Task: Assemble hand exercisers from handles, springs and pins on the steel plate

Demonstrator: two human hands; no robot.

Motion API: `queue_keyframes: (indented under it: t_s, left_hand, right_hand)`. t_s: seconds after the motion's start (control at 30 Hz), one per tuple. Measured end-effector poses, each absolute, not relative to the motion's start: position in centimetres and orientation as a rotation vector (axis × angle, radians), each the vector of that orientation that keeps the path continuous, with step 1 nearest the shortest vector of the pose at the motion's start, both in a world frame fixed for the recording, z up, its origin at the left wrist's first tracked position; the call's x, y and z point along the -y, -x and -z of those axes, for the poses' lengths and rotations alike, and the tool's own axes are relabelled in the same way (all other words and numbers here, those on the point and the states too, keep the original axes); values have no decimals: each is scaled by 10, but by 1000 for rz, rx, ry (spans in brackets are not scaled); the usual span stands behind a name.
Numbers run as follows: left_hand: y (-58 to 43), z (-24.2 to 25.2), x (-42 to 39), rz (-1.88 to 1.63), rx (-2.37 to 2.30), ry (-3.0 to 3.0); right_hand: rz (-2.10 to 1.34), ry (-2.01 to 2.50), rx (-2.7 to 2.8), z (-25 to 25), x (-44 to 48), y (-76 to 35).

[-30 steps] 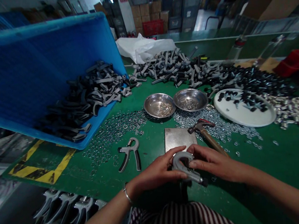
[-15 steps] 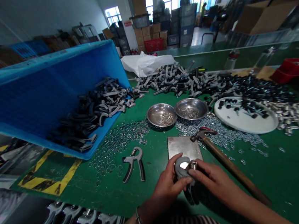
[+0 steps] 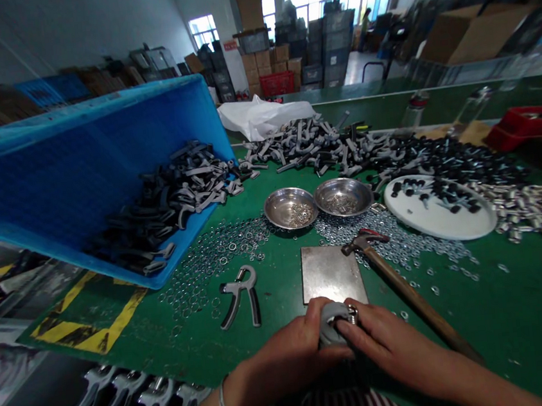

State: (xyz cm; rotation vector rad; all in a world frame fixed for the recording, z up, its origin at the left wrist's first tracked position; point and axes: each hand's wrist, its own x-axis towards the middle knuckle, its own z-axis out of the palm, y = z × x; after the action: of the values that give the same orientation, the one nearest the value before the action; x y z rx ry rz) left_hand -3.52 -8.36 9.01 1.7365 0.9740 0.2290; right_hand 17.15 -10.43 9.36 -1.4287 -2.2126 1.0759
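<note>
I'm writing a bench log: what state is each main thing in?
Left hand, closed on gray handle piece
Right hand, pinching at metal coil
Gray grip, lying, legs spread
Hammer, lying unheld
Metal plate, lying flat
Blue crate, tilted, holding loose handles
Metal bowls, upright, holding small parts
White tray, holding black-headed bolts

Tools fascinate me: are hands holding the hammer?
No, the hammer lies on the table; left hand holds a gray grip, right hand a spring.

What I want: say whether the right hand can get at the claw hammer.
Probably yes: the claw hammer lies mostly uncovered beside the right hand, though that hand would first have to release the coil spring it holds.
</note>
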Motion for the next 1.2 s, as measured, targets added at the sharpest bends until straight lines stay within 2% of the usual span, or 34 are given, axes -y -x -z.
queue_keyframes:
  t_s: [0.17,0.3,0.4,0.5,0.6,0.7,0.83,1.0,1.2]
  left_hand:
    - [29,-99,89,-160,-936,-1836]
    - [21,-93,56,-158,-891,-1897]
    - [8,-78,5,-19,-797,-1980]
    - [-7,-64,-44,176,-891,-2368]
    - [-20,-63,-75,356,-930,-2722]
    - [-33,-75,-105,252,-936,-2864]
    - [-64,-84,-166,16,-1072,-2899]
    - [-110,-53,-223,85,-1123,-2847]
    - [-127,-23,-236,93,-1129,-2778]
  right_hand:
    - [-1074,1498,2321,-98,113,-168]
    - [-998,1542,2240,-81,93,-177]
    - [-796,1627,2354,-68,46,-198]
    - [-459,1674,2425,-70,-19,-233]
    - [-279,1735,2370,-78,-77,-267]
    - [-178,1812,2365,-74,-120,-285]
    - [-161,1920,2367,-52,-164,-277]
    - [-230,2061,2319,-22,-197,-258]
    - [-285,1998,2248,-5,-202,-263]
